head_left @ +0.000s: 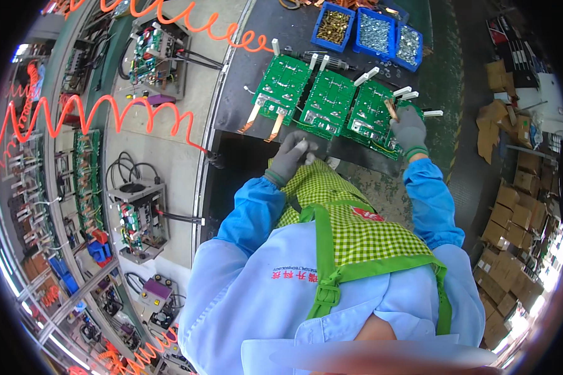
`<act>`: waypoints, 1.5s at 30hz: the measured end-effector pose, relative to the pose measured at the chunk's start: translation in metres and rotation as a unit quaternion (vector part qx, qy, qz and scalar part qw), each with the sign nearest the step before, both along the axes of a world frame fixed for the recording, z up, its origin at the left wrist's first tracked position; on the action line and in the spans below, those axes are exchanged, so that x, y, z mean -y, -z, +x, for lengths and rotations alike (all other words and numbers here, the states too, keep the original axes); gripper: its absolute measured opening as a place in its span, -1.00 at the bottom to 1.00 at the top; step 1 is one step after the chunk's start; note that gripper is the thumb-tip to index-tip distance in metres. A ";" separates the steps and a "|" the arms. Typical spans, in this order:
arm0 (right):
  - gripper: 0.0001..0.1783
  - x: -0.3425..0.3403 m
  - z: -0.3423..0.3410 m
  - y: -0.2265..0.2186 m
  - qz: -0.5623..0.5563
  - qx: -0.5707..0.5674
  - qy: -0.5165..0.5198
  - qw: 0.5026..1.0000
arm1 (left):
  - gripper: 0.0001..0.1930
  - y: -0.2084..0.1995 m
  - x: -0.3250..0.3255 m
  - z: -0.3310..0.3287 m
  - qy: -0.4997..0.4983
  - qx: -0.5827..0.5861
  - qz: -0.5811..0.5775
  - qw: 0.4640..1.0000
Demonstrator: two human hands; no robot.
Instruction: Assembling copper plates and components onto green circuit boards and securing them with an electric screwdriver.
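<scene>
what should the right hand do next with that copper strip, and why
Probably bring the copper strip in the right hand to the near edge of the rightmost board: the leftmost board has two strips jutting there, the rightmost shows none.

Green board (370, 112) partly hidden by right hand (410, 130), copper pieces (349, 3) cut off

A hand could slide over the dark surface (233, 105) to the left of the three green boards (326, 95), in the upper middle of the frame. The boards sit close, so the gaps between them are thin. White posts (324, 63) stick out along their top edges. Above them, a tool (328, 61) and blue bins (327, 44) block the way. Two copper strips (276, 128) poke out near the left fingers (301, 147). The right hand (410, 131) fills the right board's side.
</scene>
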State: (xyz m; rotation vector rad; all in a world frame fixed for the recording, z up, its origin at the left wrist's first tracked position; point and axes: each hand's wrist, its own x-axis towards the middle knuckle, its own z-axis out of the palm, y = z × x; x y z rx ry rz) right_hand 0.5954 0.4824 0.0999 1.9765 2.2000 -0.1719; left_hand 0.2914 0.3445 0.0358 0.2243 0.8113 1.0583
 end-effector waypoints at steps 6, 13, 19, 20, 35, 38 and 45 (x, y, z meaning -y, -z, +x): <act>-0.79 0.003 0.007 -0.054 0.074 -0.173 -0.043 0.981 | -0.61 0.015 -0.023 0.011 0.129 -0.604 0.127 0.777; -0.71 0.042 -0.059 -0.070 -0.085 -0.382 -0.030 0.920 | -0.64 0.060 0.008 0.018 0.126 -0.372 0.065 0.917; -0.70 0.072 -0.073 -0.033 -0.127 -0.492 -0.114 0.854 | -0.70 0.044 0.015 -0.028 0.009 -0.292 -0.027 0.956; -0.70 0.071 -0.076 -0.025 -0.127 -0.494 -0.115 0.852 | -0.72 0.031 0.010 -0.023 0.002 -0.254 0.007 0.967; -0.75 0.096 -0.110 -0.009 -0.247 -0.461 -0.002 0.852 | -0.84 0.061 -0.051 0.013 -0.117 0.195 -0.141 0.964; -0.71 0.103 -0.109 0.003 -0.253 -0.443 -0.007 0.860 | -0.86 0.071 -0.056 0.010 -0.060 0.214 -0.147 0.964; -0.69 0.098 -0.118 0.009 -0.269 -0.452 0.007 0.850 | -0.88 0.050 -0.058 0.015 -0.068 0.077 -0.183 0.978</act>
